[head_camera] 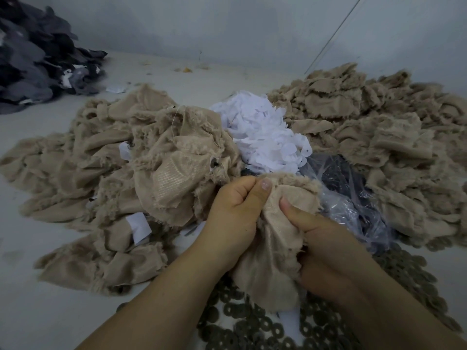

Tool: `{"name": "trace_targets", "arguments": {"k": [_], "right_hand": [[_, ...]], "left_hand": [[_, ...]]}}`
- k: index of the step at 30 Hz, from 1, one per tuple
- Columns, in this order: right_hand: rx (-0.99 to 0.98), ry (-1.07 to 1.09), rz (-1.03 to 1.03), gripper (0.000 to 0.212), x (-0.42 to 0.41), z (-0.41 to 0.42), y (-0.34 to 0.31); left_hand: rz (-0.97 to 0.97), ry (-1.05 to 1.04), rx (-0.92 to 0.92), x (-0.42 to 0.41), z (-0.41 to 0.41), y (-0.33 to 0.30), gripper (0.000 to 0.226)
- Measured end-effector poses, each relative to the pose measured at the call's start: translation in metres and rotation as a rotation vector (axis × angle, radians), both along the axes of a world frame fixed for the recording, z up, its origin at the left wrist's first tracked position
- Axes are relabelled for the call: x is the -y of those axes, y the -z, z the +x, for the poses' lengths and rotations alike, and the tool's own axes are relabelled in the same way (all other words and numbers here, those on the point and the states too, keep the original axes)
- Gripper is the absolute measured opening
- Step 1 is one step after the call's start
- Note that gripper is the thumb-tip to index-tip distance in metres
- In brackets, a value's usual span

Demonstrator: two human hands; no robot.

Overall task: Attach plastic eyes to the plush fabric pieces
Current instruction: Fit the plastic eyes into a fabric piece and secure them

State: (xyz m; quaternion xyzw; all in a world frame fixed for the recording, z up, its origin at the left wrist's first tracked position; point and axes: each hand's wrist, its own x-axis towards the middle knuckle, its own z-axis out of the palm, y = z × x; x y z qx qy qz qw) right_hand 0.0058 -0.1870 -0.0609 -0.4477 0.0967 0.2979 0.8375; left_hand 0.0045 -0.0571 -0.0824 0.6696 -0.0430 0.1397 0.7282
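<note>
In the head view, both hands work 1 beige plush fabric piece (275, 238) at lower centre of the frame, its woven backing facing up. The left hand (235, 210) pinches its upper edge between thumb and curled fingers; the right hand (326, 243) grips its right side, thumb pressed on the backing.

Judging by the heaps, much is left. The crumpled beige pile (113, 178) at left shows 1 dark plastic eye (214, 163) fitted, so it is likely finished work. The flatter beige stack (379, 137) at upper right looks untouched.

Brown ring washers (252, 324) litter the bench (50, 311) at the bottom. The clear plastic bag (353, 198) holds dark contents too blurred to identify. Whether the held piece carries an eye is hidden.
</note>
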Motion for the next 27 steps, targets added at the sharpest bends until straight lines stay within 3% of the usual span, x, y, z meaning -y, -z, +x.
{"name": "trace_targets", "arguments": {"k": [7, 14, 27], "right_hand": [[0.038, -0.007, -0.002, 0.035, 0.0021, 0.0008, 0.0008], [0.120, -0.023, 0.037, 0.038, 0.0017, -0.0010, 0.0013], [-0.016, -0.052, 0.054, 0.030, 0.0046, 0.0028, 0.0038]], "left_hand": [[0.140, -0.016, 0.087, 0.0033, -0.0013, 0.0016, 0.039], [0.044, 0.019, 0.084, 0.0037, -0.0023, 0.0022, 0.041], [0.140, -0.042, 0.075, 0.0034, 0.0002, 0.0048, 0.038]]}}
